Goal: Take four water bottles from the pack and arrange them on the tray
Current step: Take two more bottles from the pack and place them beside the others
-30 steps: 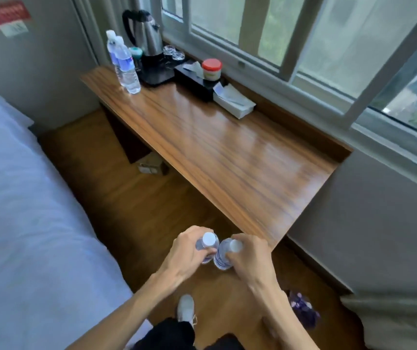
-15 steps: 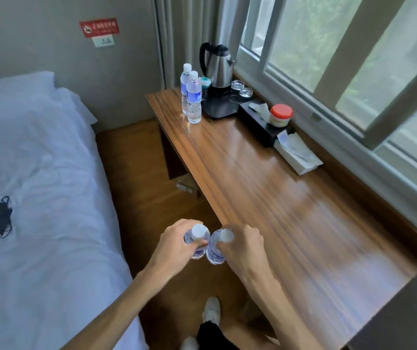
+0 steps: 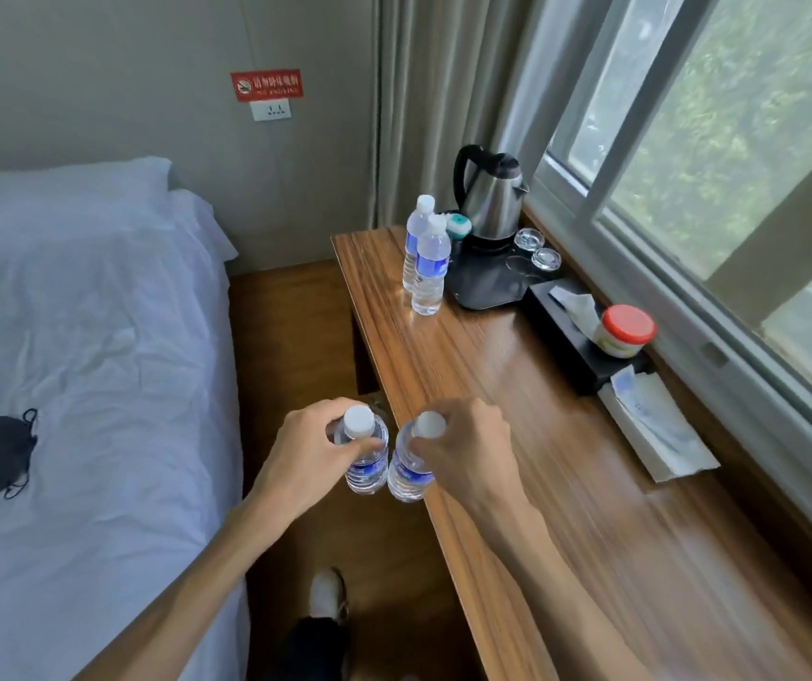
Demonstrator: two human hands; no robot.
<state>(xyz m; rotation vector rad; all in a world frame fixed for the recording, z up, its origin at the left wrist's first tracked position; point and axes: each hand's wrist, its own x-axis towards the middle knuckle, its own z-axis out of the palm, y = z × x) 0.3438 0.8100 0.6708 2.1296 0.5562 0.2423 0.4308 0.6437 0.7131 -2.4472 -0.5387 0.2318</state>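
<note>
Fingers of the left hand [image 3: 313, 462] curl around the shoulder of one water bottle [image 3: 363, 454], just under its white cap, and carry it off the floor beside the wooden desk [image 3: 517, 435]. This left-hand bottle hangs close to upright, cap toward the camera, base pointing down at the floor, its long axis running nearly straight away from the lens. Just to its right, the second carried bottle [image 3: 411, 466] is touching or almost touching the first; it has the same cap-up, base-down lean, and sits at the desk's near edge. The right hand [image 3: 470, 457] grips it at the neck, fingers closed over the top so the cap only partly shows.

Further along the desk, two standing bottles [image 3: 427, 267] are upright, one just behind the other, caps up, beside a black tray [image 3: 492, 285]. On the tray stand a steel kettle [image 3: 492, 199] and two glasses [image 3: 536, 248]. Right of that lies a black tissue box [image 3: 585, 346] with a red-lidded jar [image 3: 626, 331] on it.
</note>
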